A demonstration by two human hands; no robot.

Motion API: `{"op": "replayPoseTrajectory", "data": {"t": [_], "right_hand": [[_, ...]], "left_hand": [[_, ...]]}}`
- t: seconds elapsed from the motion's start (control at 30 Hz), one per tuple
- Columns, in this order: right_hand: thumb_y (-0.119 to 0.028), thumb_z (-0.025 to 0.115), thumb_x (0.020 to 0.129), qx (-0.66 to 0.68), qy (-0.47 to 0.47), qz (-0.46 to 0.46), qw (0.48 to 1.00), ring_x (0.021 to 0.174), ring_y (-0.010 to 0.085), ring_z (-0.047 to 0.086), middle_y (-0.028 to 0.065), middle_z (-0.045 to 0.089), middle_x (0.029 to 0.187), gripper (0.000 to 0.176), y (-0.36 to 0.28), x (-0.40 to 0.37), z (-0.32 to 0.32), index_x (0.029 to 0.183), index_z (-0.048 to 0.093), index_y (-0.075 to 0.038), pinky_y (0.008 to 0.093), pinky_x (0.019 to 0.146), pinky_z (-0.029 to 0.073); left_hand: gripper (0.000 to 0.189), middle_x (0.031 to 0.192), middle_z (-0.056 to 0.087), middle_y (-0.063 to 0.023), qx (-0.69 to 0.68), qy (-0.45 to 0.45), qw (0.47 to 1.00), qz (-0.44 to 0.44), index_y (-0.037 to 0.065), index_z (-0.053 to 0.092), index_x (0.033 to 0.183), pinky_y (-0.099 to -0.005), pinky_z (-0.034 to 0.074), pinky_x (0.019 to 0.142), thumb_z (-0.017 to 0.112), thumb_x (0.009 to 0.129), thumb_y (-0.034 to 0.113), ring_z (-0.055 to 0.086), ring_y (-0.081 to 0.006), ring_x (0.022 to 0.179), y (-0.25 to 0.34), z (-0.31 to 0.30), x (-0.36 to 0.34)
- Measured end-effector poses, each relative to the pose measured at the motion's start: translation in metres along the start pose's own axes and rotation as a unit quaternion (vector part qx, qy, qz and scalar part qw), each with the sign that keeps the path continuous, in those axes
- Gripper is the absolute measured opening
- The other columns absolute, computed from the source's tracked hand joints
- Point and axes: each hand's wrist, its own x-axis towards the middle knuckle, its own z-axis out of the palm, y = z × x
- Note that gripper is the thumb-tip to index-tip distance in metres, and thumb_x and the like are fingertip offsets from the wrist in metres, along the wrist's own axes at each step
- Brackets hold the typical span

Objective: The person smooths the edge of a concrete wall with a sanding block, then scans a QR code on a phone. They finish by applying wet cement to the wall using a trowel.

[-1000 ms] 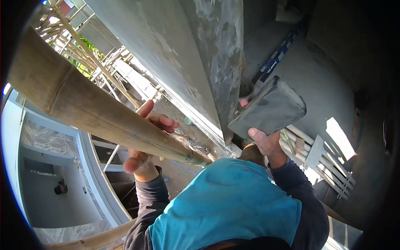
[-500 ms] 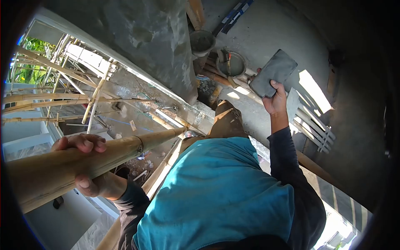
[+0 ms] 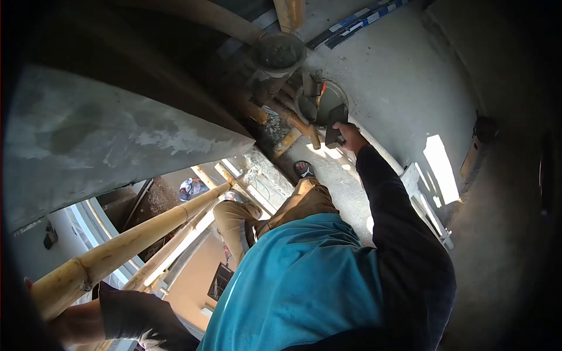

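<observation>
Right hand (image 3: 350, 136): stretched forward and down at the end of a dark sleeve, fingers closed round a float (image 3: 335, 120).
Float: dark, flat and rectangular, held on edge and nearly upright. Its top end overlaps the rim of a pan (image 3: 316, 100); whether it touches the pan cannot be told.
Pan: round and shallow, on the floor just beyond the hand, with an orange-handled tool (image 3: 320, 88) lying in it.
Left hand (image 3: 27, 284): almost wholly hidden behind a bamboo pole (image 3: 134, 240) at the lower left. Only a sliver shows at the picture's edge, so whether it grips the pole cannot be told. The forearm, in a dark sleeve, runs under the pole.
Pole: thick and yellow-brown, slanting from the lower left up towards the middle, with thinner poles just beside it.
Bucket (image 3: 278, 51): stands above the pan in the view, near it, filled with grey mortar.
Slab (image 3: 117, 134): a grey plastered face filling the left, with its corner pointing towards the middle.
Foot (image 3: 302, 169): in a sandal on the concrete floor, below the float.
Shirt (image 3: 304, 281): blue, filling the lower middle.
Frame (image 3: 430, 205): white slats lying on the floor to the right, beside a sunlit patch.
Strip (image 3: 363, 20): blue and white, lying across the floor at the top.
</observation>
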Motion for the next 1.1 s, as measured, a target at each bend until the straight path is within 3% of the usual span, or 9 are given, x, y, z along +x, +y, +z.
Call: {"op": "replayPoseTrajectory", "data": {"t": [0.17,0.3,0.5,0.57,0.73,0.87,0.97,1.0,1.1], "right_hand": [[-0.047,0.072,0.079,-0.168,0.221,-0.095,0.956,0.092,0.0282,0.061,0.0138,0.06,0.107,0.057,-0.012,0.02,0.018,0.113,0.058,-0.003,0.0437,0.07,0.051],[-0.051,0.075,0.075,-0.285,0.091,0.01,0.954,0.077,0.0272,0.067,0.0209,0.069,0.095,0.069,0.088,0.065,0.042,0.098,0.061,0.012,0.0402,0.068,0.054],[-0.037,0.059,0.093,-0.221,-0.22,-0.129,0.941,0.045,0.0136,0.048,0.0007,0.05,0.063,0.03,0.124,0.115,0.031,0.089,0.057,-0.007,0.0285,0.037,0.039],[-0.037,0.057,0.094,-0.152,-0.068,0.073,0.983,0.048,0.0125,0.048,0.0013,0.049,0.065,0.031,0.014,-0.028,0.054,0.096,0.054,-0.007,0.0266,0.039,0.041],[-0.034,0.061,0.088,-0.225,-0.073,-0.151,0.96,0.059,0.0169,0.06,0.0119,0.058,0.09,0.044,-0.039,-0.04,0.024,0.11,0.045,0.0,0.0294,0.044,0.052],[-0.034,0.065,0.087,-0.522,0.053,-0.49,0.696,0.087,0.0319,0.068,0.0192,0.066,0.095,0.046,-0.113,0.053,0.052,0.118,0.048,-0.003,0.0443,0.069,0.055],[-0.039,0.063,0.087,-0.66,0.08,-0.362,0.653,0.097,0.036,0.066,0.0188,0.068,0.099,0.042,-0.182,0.081,0.112,0.112,0.055,-0.007,0.0473,0.081,0.052],[-0.038,0.061,0.087,-0.68,0.08,-0.388,0.617,0.096,0.0355,0.066,0.0176,0.068,0.098,0.038,-0.19,0.109,0.122,0.109,0.056,-0.008,0.0471,0.078,0.053],[-0.03,0.059,0.087,-0.727,0.078,-0.431,0.529,0.092,0.0339,0.068,0.015,0.069,0.096,0.028,-0.201,0.161,0.149,0.105,0.06,-0.009,0.0471,0.076,0.054]], "left_hand": [[0.055,0.098,0.059,-0.0191,0.218,0.1,0.969,0.062,-0.009,0.059,0.11,-0.0429,0.051,0.085,0.058,0.084,0.04,0.06,-0.031,0.088,0.006,0.015,0.006],[0.054,0.098,0.062,-0.0202,0.325,0.113,0.938,0.051,-0.008,0.061,0.107,-0.0444,0.053,0.086,0.057,0.084,0.04,0.064,-0.0323,0.089,0.017,-0.014,0.028],[0.049,0.101,0.066,-0.0208,0.215,0.078,0.973,0.01,-0.005,0.064,0.108,-0.0471,0.054,0.088,0.065,0.081,0.035,0.067,-0.033,0.091,0.03,-0.064,0.04],[0.049,0.102,0.067,-0.0211,0.191,0.038,0.981,-0.026,-0.005,0.065,0.109,-0.0474,0.053,0.09,0.065,0.081,0.035,0.067,-0.0338,0.092,0.034,-0.071,0.036],[0.05,0.108,0.065,-0.0209,0.245,0.083,0.966,0.006,-0.005,0.063,0.113,-0.0478,0.049,0.097,0.06,0.087,0.038,0.064,-0.0358,0.103,0.031,-0.072,0.029],[0.064,0.103,0.063,-0.0179,0.289,0.132,0.947,0.054,-0.004,0.058,0.12,-0.041,0.051,0.089,0.056,0.085,0.049,0.063,-0.0299,0.093,0.017,-0.033,0.019],[0.048,0.083,0.061,-0.0087,0.205,0.236,0.937,0.155,0.011,0.059,0.112,-0.039,0.056,0.068,0.05,0.092,0.054,0.062,-0.0211,0.07,-0.01,0.071,0.005],[0.07,0.113,0.065,-0.0134,0.24,0.201,0.937,0.154,0.009,0.058,0.124,-0.0497,0.05,0.087,0.062,0.08,0.064,0.061,-0.0331,0.106,-0.008,0.045,0.004],[0.069,0.119,0.062,-0.011,0.311,0.189,0.923,0.128,0.014,0.054,0.131,-0.0498,0.051,0.087,0.056,0.083,0.064,0.06,-0.0277,0.107,-0.001,0.045,0.004]]}}
